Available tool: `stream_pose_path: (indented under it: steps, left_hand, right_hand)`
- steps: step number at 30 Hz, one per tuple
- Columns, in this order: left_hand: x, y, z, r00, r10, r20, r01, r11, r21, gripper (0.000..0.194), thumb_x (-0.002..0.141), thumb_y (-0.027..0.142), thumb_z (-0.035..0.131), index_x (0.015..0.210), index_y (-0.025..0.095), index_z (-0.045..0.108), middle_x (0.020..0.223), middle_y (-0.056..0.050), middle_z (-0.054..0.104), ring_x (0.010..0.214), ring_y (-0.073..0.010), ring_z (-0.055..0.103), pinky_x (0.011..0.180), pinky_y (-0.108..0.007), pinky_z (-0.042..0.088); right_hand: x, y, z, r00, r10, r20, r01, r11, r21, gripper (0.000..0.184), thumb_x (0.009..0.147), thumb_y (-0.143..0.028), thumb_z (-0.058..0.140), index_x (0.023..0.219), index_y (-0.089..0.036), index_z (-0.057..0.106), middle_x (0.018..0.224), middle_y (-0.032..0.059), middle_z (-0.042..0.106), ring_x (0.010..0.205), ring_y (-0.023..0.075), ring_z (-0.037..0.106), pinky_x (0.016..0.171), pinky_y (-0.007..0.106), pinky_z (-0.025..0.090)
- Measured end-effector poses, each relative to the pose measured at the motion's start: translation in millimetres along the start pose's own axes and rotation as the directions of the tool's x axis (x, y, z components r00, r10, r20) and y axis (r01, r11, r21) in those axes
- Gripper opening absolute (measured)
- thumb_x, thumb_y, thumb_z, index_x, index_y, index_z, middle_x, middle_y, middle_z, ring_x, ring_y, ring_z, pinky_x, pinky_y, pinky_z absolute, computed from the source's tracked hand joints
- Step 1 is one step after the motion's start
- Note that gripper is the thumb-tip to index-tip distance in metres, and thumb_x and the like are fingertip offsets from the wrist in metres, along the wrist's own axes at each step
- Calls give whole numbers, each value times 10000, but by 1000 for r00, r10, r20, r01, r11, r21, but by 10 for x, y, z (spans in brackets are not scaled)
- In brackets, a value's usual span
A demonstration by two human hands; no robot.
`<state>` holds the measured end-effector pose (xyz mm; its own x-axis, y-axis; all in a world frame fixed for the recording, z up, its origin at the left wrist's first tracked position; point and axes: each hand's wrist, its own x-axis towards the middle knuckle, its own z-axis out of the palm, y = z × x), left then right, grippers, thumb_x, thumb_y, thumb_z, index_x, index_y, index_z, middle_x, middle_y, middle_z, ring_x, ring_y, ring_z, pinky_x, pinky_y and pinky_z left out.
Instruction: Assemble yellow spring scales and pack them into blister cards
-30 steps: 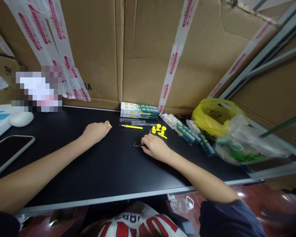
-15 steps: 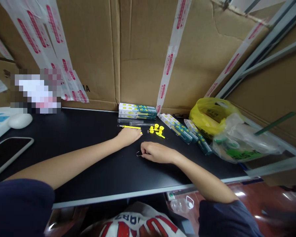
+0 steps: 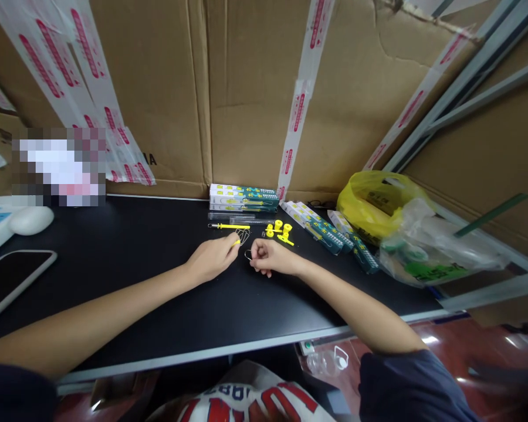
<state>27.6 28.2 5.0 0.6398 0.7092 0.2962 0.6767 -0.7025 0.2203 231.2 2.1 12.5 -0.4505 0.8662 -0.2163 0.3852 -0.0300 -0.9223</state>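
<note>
My left hand (image 3: 211,258) is closed round a piece with a yellow end and several thin bent metal wires (image 3: 243,236) fanning out of it. Pinched in my right hand (image 3: 276,257) is a curved metal wire hook (image 3: 247,254), its bend pointing left. A narrow gap separates the two hands above the black table. Just beyond them lies a slim yellow rod (image 3: 233,227) with a metal tip at its left end. Small yellow plastic parts (image 3: 286,230), some like spools, sit behind my right hand.
Clear tubes (image 3: 220,215) lie before stacked printed boxes (image 3: 244,199). More slim boxes (image 3: 319,228) lie to the right, beside a yellow plastic bag (image 3: 369,199) and a clear bag (image 3: 440,252). A phone (image 3: 13,281) rests at the left. Tall cardboard (image 3: 246,105) stands behind.
My left hand has drawn back towards me and left from beside the yellow rod, and wires now show at its fingertips. My right hand has risen slightly with the hook.
</note>
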Motion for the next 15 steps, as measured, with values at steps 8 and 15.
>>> stream_pose_path:
  steps: [8, 15]
  left_hand:
    - [-64, -34, 110, 988, 146, -55, -145, 989, 14, 206, 974, 281, 319, 984, 180, 498, 830, -46, 690, 714, -186, 677, 585, -260, 446]
    - [-27, -83, 171, 972, 207, -108, -204, 978, 43, 261, 978, 290, 338, 975, 197, 582, 812, -40, 671, 776, -194, 619, 735, -313, 465]
  right_hand:
    - [96, 78, 31, 995, 1, -103, 32, 947, 321, 537, 591, -298, 806, 640, -206, 279, 538, -68, 604, 423, 53, 543, 380, 152, 497]
    - [76, 46, -10, 998, -49, -45, 60, 954, 292, 276, 692, -279, 730, 843, -172, 525, 582, -66, 604, 459, 62, 554, 373, 143, 489]
